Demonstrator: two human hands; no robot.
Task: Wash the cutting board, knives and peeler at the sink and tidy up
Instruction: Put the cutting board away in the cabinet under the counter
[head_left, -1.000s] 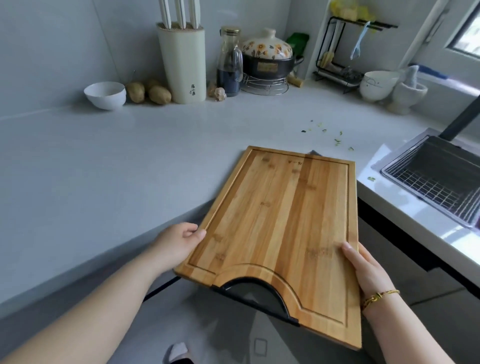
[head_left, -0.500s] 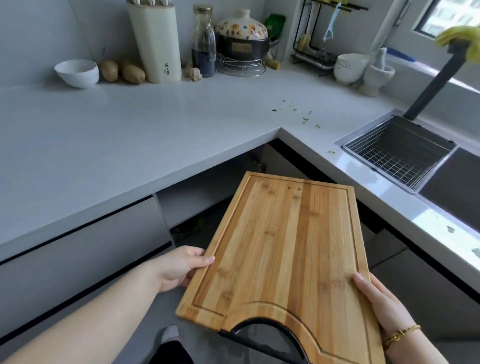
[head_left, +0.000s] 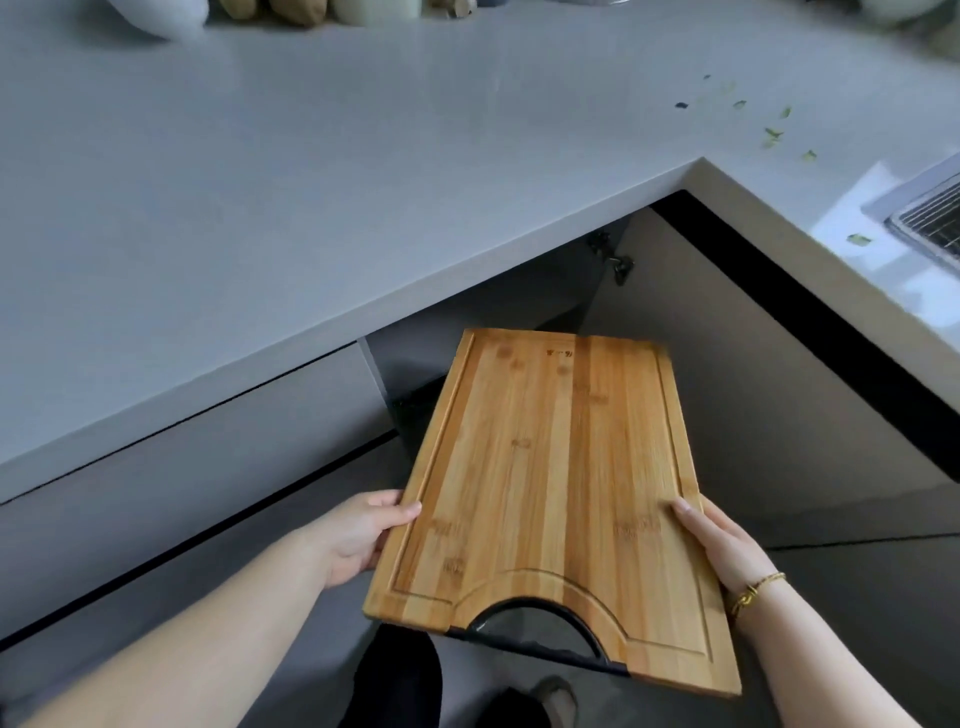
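- The cutting board (head_left: 550, 483) is made of wood laid in light and dark strips, bamboo by its look. Its face is smooth, with a soft satin sheen.
- A black arched handle (head_left: 519, 603) is set into its near end; whether it is metal or plastic cannot be told.
- The surface (head_left: 311, 182) is finished pale grey, smooth and matt, like stone.
- The cabinet fronts (head_left: 208, 457) are finished in flat matt grey.
- A rack (head_left: 930, 213) of bright metal wire is seen at the right edge.
- A bracelet (head_left: 756, 590) of gold-coloured cord is worn at the right wrist.
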